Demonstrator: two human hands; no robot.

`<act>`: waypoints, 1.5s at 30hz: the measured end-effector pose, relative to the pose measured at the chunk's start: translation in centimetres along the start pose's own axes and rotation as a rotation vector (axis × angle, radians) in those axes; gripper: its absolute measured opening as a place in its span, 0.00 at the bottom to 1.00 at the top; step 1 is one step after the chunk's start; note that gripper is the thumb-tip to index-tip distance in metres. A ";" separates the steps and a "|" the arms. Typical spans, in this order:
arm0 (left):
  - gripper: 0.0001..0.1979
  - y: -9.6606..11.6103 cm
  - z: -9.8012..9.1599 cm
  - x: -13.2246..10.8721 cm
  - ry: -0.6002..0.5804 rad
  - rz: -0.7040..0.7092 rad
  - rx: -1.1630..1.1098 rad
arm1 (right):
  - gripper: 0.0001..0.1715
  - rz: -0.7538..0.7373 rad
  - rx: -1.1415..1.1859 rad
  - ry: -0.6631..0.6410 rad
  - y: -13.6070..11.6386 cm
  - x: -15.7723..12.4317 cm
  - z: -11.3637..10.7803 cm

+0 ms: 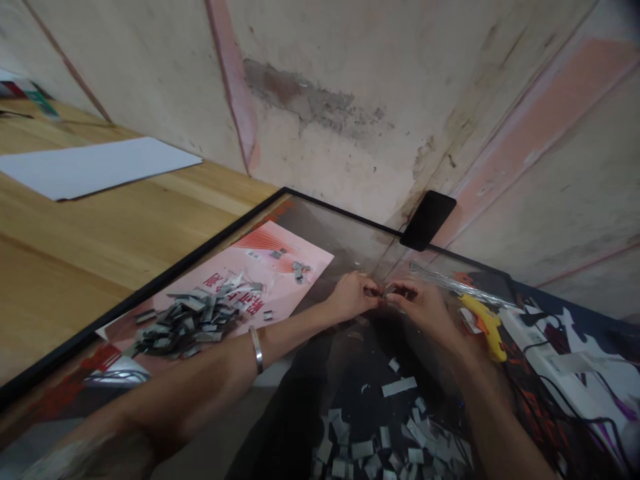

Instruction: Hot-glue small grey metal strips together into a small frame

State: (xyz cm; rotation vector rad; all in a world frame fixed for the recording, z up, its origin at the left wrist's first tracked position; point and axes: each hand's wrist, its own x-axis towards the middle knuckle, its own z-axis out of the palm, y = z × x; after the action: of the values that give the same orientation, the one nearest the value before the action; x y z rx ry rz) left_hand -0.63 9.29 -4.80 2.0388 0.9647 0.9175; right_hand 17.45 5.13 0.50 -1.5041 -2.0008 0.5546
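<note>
My left hand (353, 297) and my right hand (419, 303) meet over the dark tabletop, fingertips pinched together. Between them is a small grey piece (385, 292), mostly covered by the fingers; its exact kind is hard to see. Left of my left hand, a pile of small grey and dark flat pieces (193, 321) lies on a pink and red printed sheet (287, 300). A few more small pieces (299, 270) lie near that sheet's far edge. Closer to my body, many similar light grey rectangular pieces (363, 449) are scattered on the dark surface.
Right of my right hand lie a yellow glue gun (487, 327), clear thin sticks (455, 283) and a white power strip (540, 360) with cables. A black phone (429, 220) leans on the wall. White paper (100, 165) rests on the wooden table (200, 207) at left.
</note>
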 end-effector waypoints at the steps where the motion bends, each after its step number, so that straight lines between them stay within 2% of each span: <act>1: 0.09 0.1 0.0 0.0 0.001 0.006 -0.003 | 0.10 0.004 0.004 -0.001 -0.1 0.0 0.0; 6: 0.11 0.4 -0.3 -0.1 -0.011 -0.028 -0.001 | 0.10 0.007 -0.015 -0.009 -0.2 0.0 -0.1; 15: 0.14 0.6 -0.5 -0.2 0.008 0.017 -0.079 | 0.10 -0.004 -0.039 -0.022 -0.3 -0.1 -0.2; 26: 0.10 1.0 -0.7 -0.3 0.025 0.041 -0.086 | 0.07 -0.046 -0.029 -0.011 -0.2 0.0 -0.1; 31: 0.08 0.8 -0.4 -0.2 0.035 0.034 -0.080 | 0.09 -0.029 -0.035 -0.025 -0.3 -0.1 -0.3; 35: 0.07 0.6 -0.4 -0.2 0.039 0.007 -0.082 | 0.16 -0.035 -0.015 -0.044 0.1 -0.1 -1.1; 37: 0.09 0.5 -0.3 -0.3 0.031 -0.003 -0.092 | 0.19 -0.018 -0.039 -0.067 0.5 -0.1 -1.5; 40: 0.11 0.4 -0.3 -0.5 0.031 -0.028 -0.118 | 0.20 0.024 -0.148 -0.167 1.3 -0.2 -1.6; 42: 0.11 0.3 -0.2 -0.6 0.026 -0.036 -0.120 | 0.22 0.056 -0.243 -0.231 1.9 -0.4 -1.1; 45: 0.11 0.0 -0.1 -0.7 0.031 -0.044 -0.107 | 0.20 0.087 -0.343 -0.254 2.4 -0.5 -0.2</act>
State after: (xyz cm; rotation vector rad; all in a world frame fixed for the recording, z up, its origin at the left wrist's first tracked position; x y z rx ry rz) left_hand -1.02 8.73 -4.97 1.9114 0.9531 0.9592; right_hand 19.50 5.29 -0.97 -1.8063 -2.3252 0.4741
